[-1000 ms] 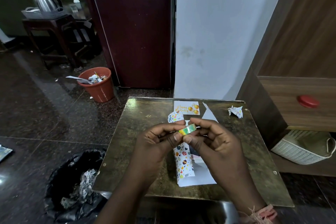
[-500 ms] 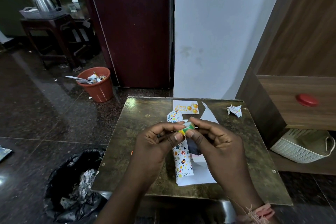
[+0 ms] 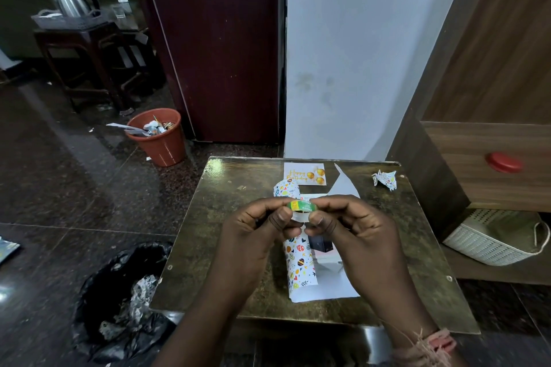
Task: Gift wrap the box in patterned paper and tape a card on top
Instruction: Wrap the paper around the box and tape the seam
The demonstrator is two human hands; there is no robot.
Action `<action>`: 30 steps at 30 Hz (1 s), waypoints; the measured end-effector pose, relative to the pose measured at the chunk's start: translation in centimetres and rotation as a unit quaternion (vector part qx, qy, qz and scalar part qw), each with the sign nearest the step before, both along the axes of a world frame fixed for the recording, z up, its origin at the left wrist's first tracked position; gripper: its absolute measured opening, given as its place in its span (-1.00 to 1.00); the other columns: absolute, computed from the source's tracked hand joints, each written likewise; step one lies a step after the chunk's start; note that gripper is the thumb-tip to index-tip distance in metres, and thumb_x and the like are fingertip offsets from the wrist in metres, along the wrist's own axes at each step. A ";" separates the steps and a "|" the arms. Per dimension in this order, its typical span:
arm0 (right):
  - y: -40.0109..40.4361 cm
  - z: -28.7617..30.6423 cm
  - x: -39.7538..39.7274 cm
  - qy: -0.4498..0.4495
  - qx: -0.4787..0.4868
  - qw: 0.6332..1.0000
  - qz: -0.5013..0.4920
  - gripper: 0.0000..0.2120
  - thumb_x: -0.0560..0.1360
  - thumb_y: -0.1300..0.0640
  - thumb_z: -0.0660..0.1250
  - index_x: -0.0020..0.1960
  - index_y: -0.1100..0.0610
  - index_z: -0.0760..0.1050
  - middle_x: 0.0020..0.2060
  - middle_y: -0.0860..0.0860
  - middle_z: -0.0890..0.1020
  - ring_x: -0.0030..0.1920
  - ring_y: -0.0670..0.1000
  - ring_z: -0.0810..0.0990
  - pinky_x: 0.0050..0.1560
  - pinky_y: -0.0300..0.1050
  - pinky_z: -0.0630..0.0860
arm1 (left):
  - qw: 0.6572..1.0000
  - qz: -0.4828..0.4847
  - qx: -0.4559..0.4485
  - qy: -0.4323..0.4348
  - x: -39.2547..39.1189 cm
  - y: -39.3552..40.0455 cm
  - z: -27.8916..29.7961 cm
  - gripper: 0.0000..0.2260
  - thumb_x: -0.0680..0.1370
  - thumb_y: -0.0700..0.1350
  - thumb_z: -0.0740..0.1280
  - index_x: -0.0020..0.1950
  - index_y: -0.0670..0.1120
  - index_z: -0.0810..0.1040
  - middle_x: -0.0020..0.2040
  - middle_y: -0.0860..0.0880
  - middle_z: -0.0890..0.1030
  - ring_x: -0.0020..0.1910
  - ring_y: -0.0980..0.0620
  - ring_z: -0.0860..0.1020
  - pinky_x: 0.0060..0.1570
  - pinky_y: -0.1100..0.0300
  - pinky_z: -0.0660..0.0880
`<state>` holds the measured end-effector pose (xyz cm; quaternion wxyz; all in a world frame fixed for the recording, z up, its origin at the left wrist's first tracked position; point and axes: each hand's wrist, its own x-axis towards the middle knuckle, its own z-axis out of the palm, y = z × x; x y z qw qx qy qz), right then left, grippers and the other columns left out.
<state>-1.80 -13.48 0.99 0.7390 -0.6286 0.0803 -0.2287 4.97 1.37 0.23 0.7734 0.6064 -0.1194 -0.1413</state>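
Observation:
Both hands hold a small roll of clear tape [image 3: 301, 208] with a green and yellow core above the table. My left hand [image 3: 259, 229] pinches its left side and my right hand [image 3: 354, 229] pinches its right side. Under them lies the patterned wrapping paper [image 3: 299, 265], white side up, its left edge curled over to show the pattern. A dark box [image 3: 320, 244] sits on the paper, mostly hidden by my right hand. The white birthday card [image 3: 305, 174] with gold balloons lies flat at the table's far edge.
The small brass-coloured table [image 3: 226, 247] also carries a crumpled paper scrap [image 3: 385, 179] at its far right. A black bin bag [image 3: 119, 304] stands at the left front, an orange bucket [image 3: 156, 135] farther left. A white basket [image 3: 495, 240] sits under the wooden cabinet at right.
The tape roll has turned a little between my fingers and now shows its clear loop. Both hands stay over the paper at about the same place.

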 end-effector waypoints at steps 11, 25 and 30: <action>-0.1 0.4 -0.2 0.022 -0.011 0.999 0.022 -0.76 0.43 0.18 0.46 0.06 0.25 0.65 -0.14 0.12 0.75 -0.10 0.10 0.75 -0.19 -0.15 0.64 | 1.000 -0.005 -0.008 -0.014 0.1 0.2 0.1 -0.80 0.43 -0.18 0.48 0.03 -0.09 0.76 0.02 -0.17 0.75 0.01 -0.13 0.70 0.09 0.04 0.63; 0.1 0.7 -0.3 0.050 0.002 0.999 0.013 -0.86 0.58 0.29 0.35 0.09 0.22 0.64 -0.05 0.12 0.75 0.01 0.15 0.75 0.09 0.12 0.66 | 0.997 -0.003 -0.015 -0.073 0.0 0.1 0.3 -0.74 0.49 -0.31 0.44 0.09 -0.04 0.76 0.13 -0.11 0.72 0.17 -0.08 0.68 0.12 0.18 0.59; 0.1 1.0 -0.6 0.050 -0.008 0.999 0.017 -0.85 0.59 0.32 0.33 0.08 0.21 0.64 -0.06 0.10 0.75 0.01 0.09 0.75 0.06 0.02 0.68 | 0.995 -0.004 0.007 -0.095 -0.2 0.1 0.5 -0.71 0.50 -0.37 0.46 0.11 -0.05 0.76 0.09 -0.09 0.72 0.14 -0.02 0.68 0.12 0.19 0.57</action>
